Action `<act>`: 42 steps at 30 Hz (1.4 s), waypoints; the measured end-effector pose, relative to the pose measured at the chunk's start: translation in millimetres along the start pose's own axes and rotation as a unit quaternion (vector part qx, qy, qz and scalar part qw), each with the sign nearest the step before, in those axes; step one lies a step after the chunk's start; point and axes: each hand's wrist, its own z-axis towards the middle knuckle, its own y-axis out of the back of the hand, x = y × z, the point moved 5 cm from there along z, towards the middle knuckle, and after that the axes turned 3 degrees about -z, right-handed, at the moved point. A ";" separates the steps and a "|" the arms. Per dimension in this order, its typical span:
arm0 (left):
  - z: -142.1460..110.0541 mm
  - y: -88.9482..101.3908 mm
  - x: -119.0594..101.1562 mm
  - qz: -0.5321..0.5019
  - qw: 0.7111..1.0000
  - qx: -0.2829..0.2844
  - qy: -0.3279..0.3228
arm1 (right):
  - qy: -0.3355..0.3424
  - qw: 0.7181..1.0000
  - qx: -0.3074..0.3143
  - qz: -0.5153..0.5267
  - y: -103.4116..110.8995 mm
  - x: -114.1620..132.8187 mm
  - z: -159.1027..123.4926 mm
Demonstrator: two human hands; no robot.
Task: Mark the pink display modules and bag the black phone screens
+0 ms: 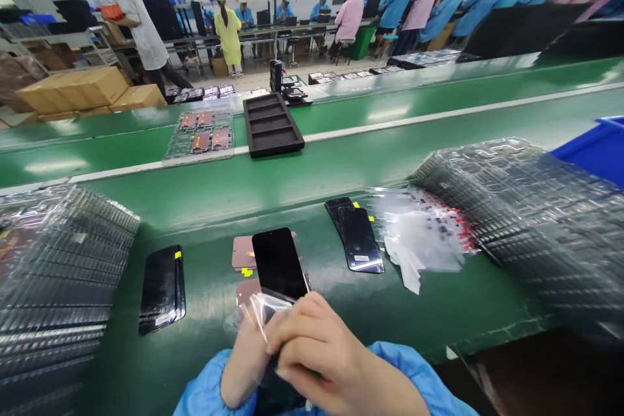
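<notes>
Both my hands meet at the bottom centre over the green table. My left hand (246, 364) grips the lower end of a black phone screen panel (279, 264) that points away from me. My right hand (322, 354) is closed over the same lower end, fingers pinched on a clear plastic film (266, 307) coming off it. Pinkish panels (242, 252) lie under and beside the held screen. A stack of black screens (162, 288) lies to the left, and two more black screens (358, 238) lie to the right.
Tall stacks of clear blister trays stand at the left (58, 273) and right (536, 221). A heap of peeled films (419, 234) lies by the right stack. On the conveyor (390, 143) sit a black slotted tray (271, 124) and a clear tray (201, 133). Workers stand beyond.
</notes>
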 end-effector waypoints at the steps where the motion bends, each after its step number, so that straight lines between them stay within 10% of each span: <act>1: -0.1 0.7 -0.3 -0.006 1.000 0.019 0.011 | -0.010 0.998 0.019 0.054 6.0 1.3 -1.9; 8: -11.6 -6.7 -13.3 -0.022 0.986 0.163 0.024 | -0.131 0.938 -0.143 0.286 43.5 -38.7 -32.8; 17: -25.7 -13.7 -21.8 0.017 0.979 0.200 0.040 | -0.194 0.875 -0.231 0.378 37.7 -68.2 -38.7; 42: -32.2 -17.3 -28.2 0.010 0.980 0.190 0.054 | -0.196 0.875 -0.221 0.383 32.1 -76.7 -40.7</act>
